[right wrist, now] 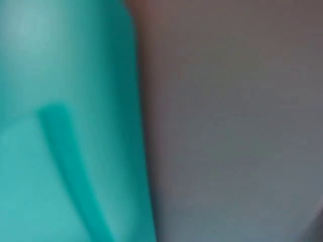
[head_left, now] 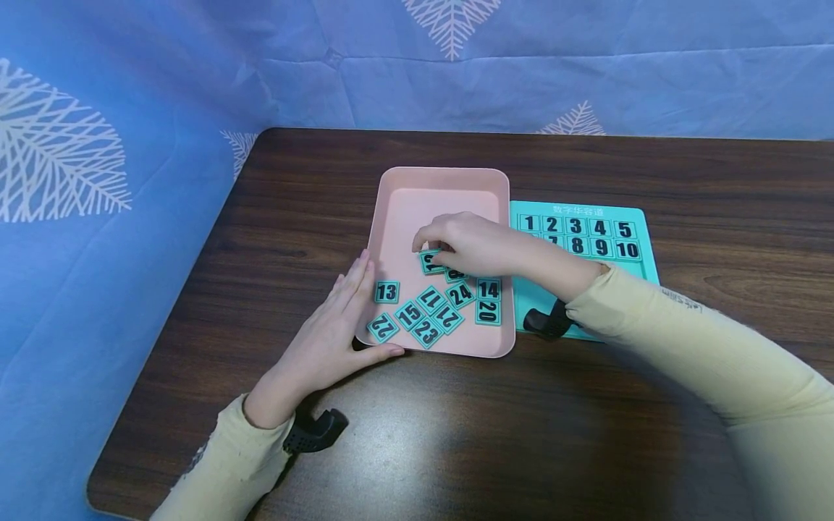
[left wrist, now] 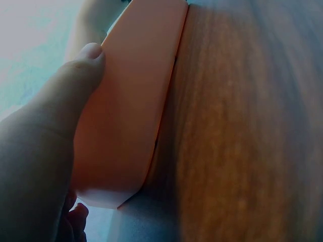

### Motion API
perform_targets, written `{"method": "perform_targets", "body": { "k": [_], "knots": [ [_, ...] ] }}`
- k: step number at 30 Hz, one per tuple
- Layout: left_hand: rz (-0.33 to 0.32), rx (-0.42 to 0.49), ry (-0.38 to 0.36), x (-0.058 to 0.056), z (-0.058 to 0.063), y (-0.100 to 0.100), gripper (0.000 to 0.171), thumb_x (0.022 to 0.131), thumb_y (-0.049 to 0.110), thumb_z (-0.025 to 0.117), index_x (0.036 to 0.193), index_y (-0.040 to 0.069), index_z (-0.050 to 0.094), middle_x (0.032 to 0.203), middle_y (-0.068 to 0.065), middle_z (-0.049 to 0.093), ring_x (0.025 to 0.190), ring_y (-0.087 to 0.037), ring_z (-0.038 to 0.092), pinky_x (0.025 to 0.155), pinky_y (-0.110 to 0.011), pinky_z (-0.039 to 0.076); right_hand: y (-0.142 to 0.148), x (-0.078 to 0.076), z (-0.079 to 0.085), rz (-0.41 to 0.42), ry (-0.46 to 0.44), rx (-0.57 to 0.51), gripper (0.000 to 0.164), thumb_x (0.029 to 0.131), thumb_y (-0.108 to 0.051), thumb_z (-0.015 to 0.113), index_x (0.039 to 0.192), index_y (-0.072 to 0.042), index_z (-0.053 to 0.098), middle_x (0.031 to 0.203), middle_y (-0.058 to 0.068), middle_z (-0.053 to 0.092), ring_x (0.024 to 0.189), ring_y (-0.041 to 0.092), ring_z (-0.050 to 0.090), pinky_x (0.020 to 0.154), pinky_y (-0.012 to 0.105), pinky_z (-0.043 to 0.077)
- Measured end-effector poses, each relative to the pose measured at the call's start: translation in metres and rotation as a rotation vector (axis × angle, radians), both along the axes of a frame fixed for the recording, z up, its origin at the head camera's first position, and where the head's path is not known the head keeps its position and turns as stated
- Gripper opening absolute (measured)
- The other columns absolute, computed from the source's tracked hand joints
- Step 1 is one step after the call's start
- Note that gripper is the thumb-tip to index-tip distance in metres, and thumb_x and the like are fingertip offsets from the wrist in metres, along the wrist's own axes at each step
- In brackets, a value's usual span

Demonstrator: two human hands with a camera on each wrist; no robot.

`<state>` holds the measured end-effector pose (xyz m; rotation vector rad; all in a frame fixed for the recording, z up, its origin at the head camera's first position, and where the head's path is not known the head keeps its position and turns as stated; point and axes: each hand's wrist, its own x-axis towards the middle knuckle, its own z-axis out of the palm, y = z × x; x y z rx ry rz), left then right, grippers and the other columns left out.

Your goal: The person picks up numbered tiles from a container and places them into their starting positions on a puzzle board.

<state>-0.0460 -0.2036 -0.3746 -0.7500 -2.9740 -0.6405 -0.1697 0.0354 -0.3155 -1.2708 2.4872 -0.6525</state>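
A pink tray point(head_left: 449, 177) holds several loose turquoise number tiles, among them 13 point(head_left: 387, 292), 24 point(head_left: 460, 294) and 20 point(head_left: 488, 312). My left hand point(head_left: 329, 329) lies against the tray's near left corner, its fingers straight along the left side and the thumb at the front wall. In the left wrist view that thumb point(left wrist: 83, 73) touches the tray wall point(left wrist: 133, 96). Over the tray, my right hand point(head_left: 465, 242) pinches a number tile point(head_left: 428, 263) between thumb and fingers; the thumb hides part of its number. Another tile point(head_left: 455, 276) is partly under this hand.
Right of the tray lies a turquoise puzzle board point(head_left: 645, 253), with tiles 1 to 5 in the top row and 8, 9, 10 showing below. My right forearm covers part of it. The dark wooden table point(head_left: 313, 195) borders a blue cloth point(head_left: 195, 65) behind and at left.
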Motion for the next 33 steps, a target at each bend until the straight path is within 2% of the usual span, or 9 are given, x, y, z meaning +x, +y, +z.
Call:
{"method": "perform_targets", "body": {
  "k": [4, 11, 16, 19, 23, 26, 33],
  "knots": [
    [-0.004, 0.0, 0.007, 0.0, -0.001, 0.0, 0.11, 0.081, 0.071, 0.055, 0.154, 0.007, 0.002, 0.16, -0.003, -0.007, 0.145, -0.014, 0.0, 0.116, -0.04, 0.013, 0.01, 0.001, 0.004, 0.005, 0.001, -0.026, 0.029, 0.091, -0.005, 0.063, 0.119, -0.008, 0.068, 0.103, 0.006, 0.065, 0.084, 0.017, 0.057, 0.07, 0.032, 0.049],
    [0.005, -0.007, 0.003, -0.001, 0.0, 0.0, 0.111, 0.08, 0.071, 0.057, 0.154, 0.008, 0.002, 0.16, -0.003, -0.007, 0.145, -0.014, 0.0, 0.116, -0.04, 0.013, 0.03, 0.003, 0.007, -0.053, -0.02, -0.069, 0.032, 0.09, -0.006, 0.066, 0.122, -0.006, 0.066, 0.101, 0.006, 0.064, 0.078, 0.016, 0.053, 0.065, 0.032, 0.047],
    [0.011, -0.007, 0.001, 0.0, 0.0, 0.001, 0.111, 0.08, 0.07, 0.058, 0.154, 0.008, 0.003, 0.16, -0.002, -0.006, 0.145, -0.014, 0.0, 0.116, -0.04, 0.013, 0.046, 0.006, 0.006, -0.102, -0.012, -0.068, 0.033, 0.087, -0.004, 0.069, 0.119, -0.003, 0.065, 0.089, 0.004, 0.06, 0.071, 0.016, 0.048, 0.06, 0.033, 0.041],
    [0.012, -0.005, 0.003, 0.0, 0.0, 0.001, 0.111, 0.08, 0.07, 0.058, 0.154, 0.007, 0.003, 0.16, -0.002, -0.006, 0.145, -0.014, 0.0, 0.116, -0.04, 0.013, 0.055, 0.009, 0.007, -0.132, -0.014, -0.053, 0.034, 0.087, -0.003, 0.068, 0.121, -0.002, 0.063, 0.087, 0.004, 0.055, 0.074, 0.017, 0.05, 0.064, 0.034, 0.044],
    [0.006, 0.006, 0.002, 0.0, -0.001, 0.001, 0.111, 0.08, 0.069, 0.058, 0.154, 0.008, 0.002, 0.16, -0.003, -0.007, 0.145, -0.015, 0.0, 0.116, -0.04, 0.012, 0.068, 0.015, 0.009, -0.189, -0.065, -0.06, 0.038, 0.088, -0.002, 0.066, 0.125, -0.003, 0.06, 0.096, 0.006, 0.056, 0.084, 0.018, 0.058, 0.075, 0.039, 0.051],
    [-0.003, 0.015, 0.004, -0.001, -0.001, 0.001, 0.111, 0.08, 0.069, 0.058, 0.154, 0.008, 0.001, 0.16, -0.003, -0.007, 0.145, -0.015, 0.0, 0.116, -0.04, 0.012, 0.079, 0.018, 0.01, -0.242, -0.101, -0.087, 0.043, 0.087, -0.002, 0.068, 0.128, -0.005, 0.058, 0.101, 0.006, 0.06, 0.089, 0.018, 0.062, 0.079, 0.04, 0.053],
    [-0.012, 0.021, 0.005, -0.001, 0.0, 0.001, 0.111, 0.081, 0.069, 0.058, 0.154, 0.008, 0.0, 0.16, -0.004, -0.007, 0.145, -0.016, 0.001, 0.116, -0.041, 0.012, 0.102, 0.023, 0.013, -0.304, -0.057, -0.114, 0.044, 0.085, 0.002, 0.069, 0.127, -0.004, 0.058, 0.099, 0.005, 0.064, 0.09, 0.017, 0.061, 0.079, 0.033, 0.054]
  ]
}}
